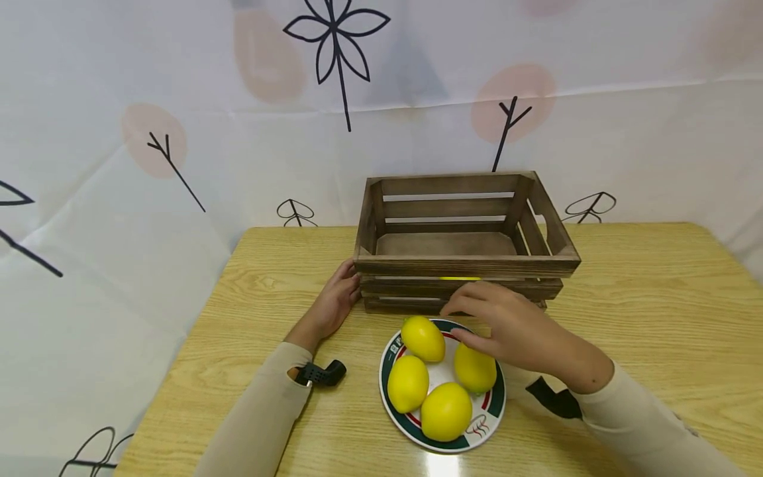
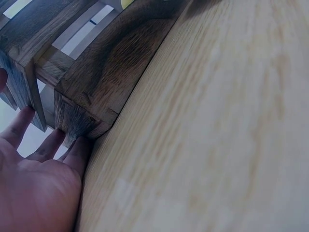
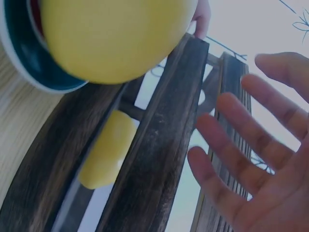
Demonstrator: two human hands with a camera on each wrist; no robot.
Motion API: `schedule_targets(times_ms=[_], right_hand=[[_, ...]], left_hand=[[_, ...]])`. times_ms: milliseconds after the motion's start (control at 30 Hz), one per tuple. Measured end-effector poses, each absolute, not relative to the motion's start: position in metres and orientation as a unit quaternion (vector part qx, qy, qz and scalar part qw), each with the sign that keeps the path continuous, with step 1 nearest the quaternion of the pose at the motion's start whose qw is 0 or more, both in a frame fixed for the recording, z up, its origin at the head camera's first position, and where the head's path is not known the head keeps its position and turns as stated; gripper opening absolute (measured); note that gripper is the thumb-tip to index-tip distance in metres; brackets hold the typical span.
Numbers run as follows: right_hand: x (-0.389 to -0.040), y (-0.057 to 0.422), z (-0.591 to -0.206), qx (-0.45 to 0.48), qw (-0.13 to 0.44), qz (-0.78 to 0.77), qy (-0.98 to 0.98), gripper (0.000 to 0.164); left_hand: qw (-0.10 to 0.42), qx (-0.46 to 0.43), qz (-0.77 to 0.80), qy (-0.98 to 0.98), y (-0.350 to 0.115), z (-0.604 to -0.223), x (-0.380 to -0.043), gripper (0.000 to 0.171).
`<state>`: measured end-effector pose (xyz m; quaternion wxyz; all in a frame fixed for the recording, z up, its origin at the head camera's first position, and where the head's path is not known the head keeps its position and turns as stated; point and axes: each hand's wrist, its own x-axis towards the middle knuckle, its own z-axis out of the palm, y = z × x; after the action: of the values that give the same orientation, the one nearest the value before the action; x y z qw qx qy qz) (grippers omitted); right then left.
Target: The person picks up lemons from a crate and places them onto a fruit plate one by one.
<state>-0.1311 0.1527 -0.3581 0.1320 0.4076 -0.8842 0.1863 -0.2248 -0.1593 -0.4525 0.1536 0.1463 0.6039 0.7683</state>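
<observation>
A dark wooden slatted crate (image 1: 467,267) stands on the table. My left hand (image 1: 336,301) rests against its left end, and in the left wrist view the extended fingers (image 2: 48,145) touch the crate's corner. In front of the crate, a white plate (image 1: 441,374) with a green and red rim holds several yellow lemons (image 1: 446,412). My right hand (image 1: 507,324) hovers over the plate's right side by the crate's front, fingers spread and holding nothing in the right wrist view. Through the slats shows a single lemon (image 3: 108,150) inside the crate, mostly hidden from the head view.
The light wood table (image 1: 644,318) extends to both sides of the crate and plate. Behind it hangs a white cloth (image 1: 417,132) with plant drawings. Black straps with small devices (image 1: 322,374) are on both wrists.
</observation>
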Motion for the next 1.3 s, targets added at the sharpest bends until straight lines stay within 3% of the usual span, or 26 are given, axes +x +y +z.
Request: schedule_targets(times_ms=[233, 600, 1033, 1300], right_hand=[[-0.132, 0.155, -0.355, 0.382, 0.199, 0.169, -0.887, 0.031], [-0.136, 0.16, -0.331, 0.403, 0.212, 0.186, -0.87, 0.027], [-0.157, 0.16, -0.272, 0.44, 0.163, 0.138, -0.872, 0.024], [-0.182, 0.157, -0.23, 0.383, 0.046, 0.154, -0.91, 0.017]], left_hand=[[0.15, 0.145, 0.769, 0.604, -0.158, -0.453, -0.226, 0.058], [0.152, 0.142, 0.773, 0.599, -0.158, -0.455, -0.226, 0.06], [0.153, 0.161, 0.767, 0.602, -0.159, -0.456, -0.228, 0.056], [0.152, 0.167, 0.766, 0.601, -0.161, -0.455, -0.227, 0.053]])
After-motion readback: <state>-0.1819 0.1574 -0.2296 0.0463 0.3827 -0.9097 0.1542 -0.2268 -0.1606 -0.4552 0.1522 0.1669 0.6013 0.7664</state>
